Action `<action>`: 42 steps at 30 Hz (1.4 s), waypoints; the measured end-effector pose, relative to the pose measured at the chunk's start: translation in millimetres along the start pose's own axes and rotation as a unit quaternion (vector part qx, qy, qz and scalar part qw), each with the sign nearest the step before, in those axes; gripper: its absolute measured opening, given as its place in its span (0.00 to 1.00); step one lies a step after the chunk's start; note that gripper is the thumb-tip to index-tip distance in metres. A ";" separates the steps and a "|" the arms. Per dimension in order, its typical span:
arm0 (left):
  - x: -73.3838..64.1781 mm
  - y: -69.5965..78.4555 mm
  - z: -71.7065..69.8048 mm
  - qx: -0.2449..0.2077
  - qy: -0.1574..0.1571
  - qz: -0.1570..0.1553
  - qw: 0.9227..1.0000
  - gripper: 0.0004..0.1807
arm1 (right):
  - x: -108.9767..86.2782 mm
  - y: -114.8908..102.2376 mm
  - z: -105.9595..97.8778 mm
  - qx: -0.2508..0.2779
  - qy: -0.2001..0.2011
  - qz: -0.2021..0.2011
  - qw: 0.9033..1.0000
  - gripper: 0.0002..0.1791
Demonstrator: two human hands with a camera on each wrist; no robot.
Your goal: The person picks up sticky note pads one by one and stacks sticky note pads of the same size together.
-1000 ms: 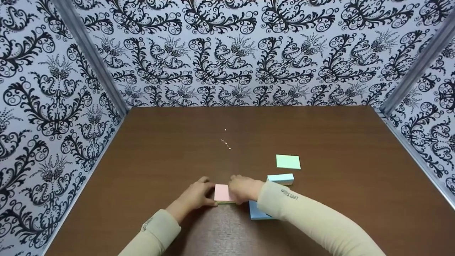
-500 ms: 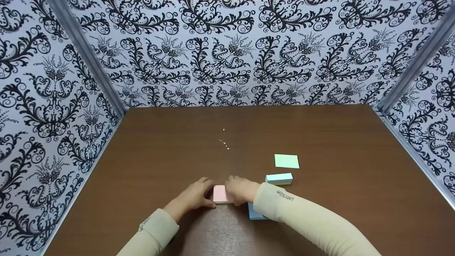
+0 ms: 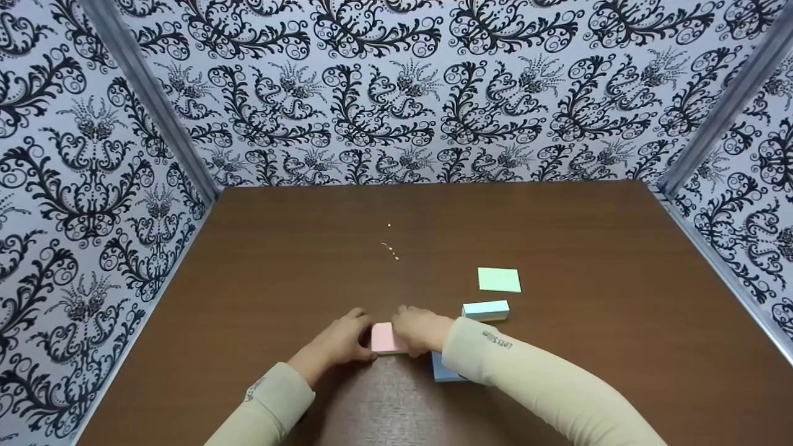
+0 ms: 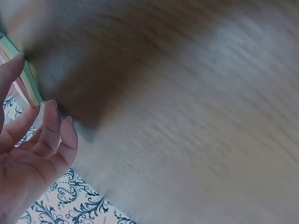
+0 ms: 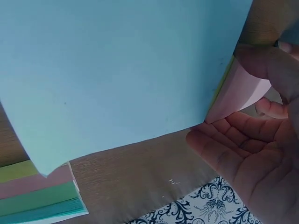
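Observation:
A small sticky-note pad point(image 3: 383, 339), pink on top, lies on the table between the two hands. My left hand point(image 3: 339, 339) grips its left edge, thumb at the near side and fingers at the far side. In the left wrist view, green, yellow and pink layers show at the pad's edge point(image 4: 30, 86). Across the pad's right part, my right hand point(image 3: 421, 330) pinches it between thumb and fingers. The right wrist view shows the pink paper point(image 5: 238, 88) bent in that hand, with a yellow layer beside it. The fingertips are partly hidden in the head view.
A blue pad point(image 3: 446, 370) lies under the right forearm, looming large in the right wrist view. Behind the forearm stands a block of layered coloured notes point(image 3: 486, 311), pale blue on top. Farther back lies a flat light-green pad point(image 3: 499, 280). Patterned walls point(image 3: 384, 93) enclose the brown table.
The right hand has shifted slightly left over the pink pad, whose far-left corner now looks rounder. The left hand keeps its grip, and the head view has shifted a little.

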State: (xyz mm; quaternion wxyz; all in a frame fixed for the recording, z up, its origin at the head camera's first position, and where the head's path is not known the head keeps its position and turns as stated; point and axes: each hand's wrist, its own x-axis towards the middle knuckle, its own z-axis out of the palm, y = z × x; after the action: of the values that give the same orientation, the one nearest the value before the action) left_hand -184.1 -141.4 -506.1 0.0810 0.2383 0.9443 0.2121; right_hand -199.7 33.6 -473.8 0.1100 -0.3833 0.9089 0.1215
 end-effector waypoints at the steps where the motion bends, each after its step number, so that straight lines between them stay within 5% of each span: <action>1: 0.6 0.4 0.0 0.000 -0.004 -0.004 1.000 0.28 | 0.3 -0.2 0.3 -0.004 0.000 0.000 1.000 0.25; 10: 1.1 6.3 -2.5 0.043 -0.018 -0.002 0.999 0.24 | 2.1 -0.6 0.5 -0.016 0.009 -0.004 1.000 0.23; 20: 3.2 7.8 5.6 0.079 0.016 0.006 0.997 0.19 | 4.5 1.8 -1.6 0.014 -0.002 0.001 1.000 0.17; 25: 3.1 7.1 7.3 0.070 0.023 0.008 0.997 0.22 | 6.2 8.2 -11.1 0.077 -0.039 0.035 0.996 0.15; 30: 3.5 6.8 6.6 0.065 0.025 0.005 0.998 0.22 | 3.5 17.9 -24.2 0.128 -0.033 0.058 0.990 0.07; 42: 3.9 6.8 6.1 0.069 0.032 0.008 0.997 0.21 | -3.0 2.9 -5.4 -0.010 -0.006 0.031 0.999 0.23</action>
State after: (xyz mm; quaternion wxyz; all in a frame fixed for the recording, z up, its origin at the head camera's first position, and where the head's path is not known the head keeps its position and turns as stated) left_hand -183.1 -131.8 -508.8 0.0330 0.2437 0.9569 0.1547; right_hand -200.3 35.9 -467.4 0.1080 -0.3552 0.9185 0.1359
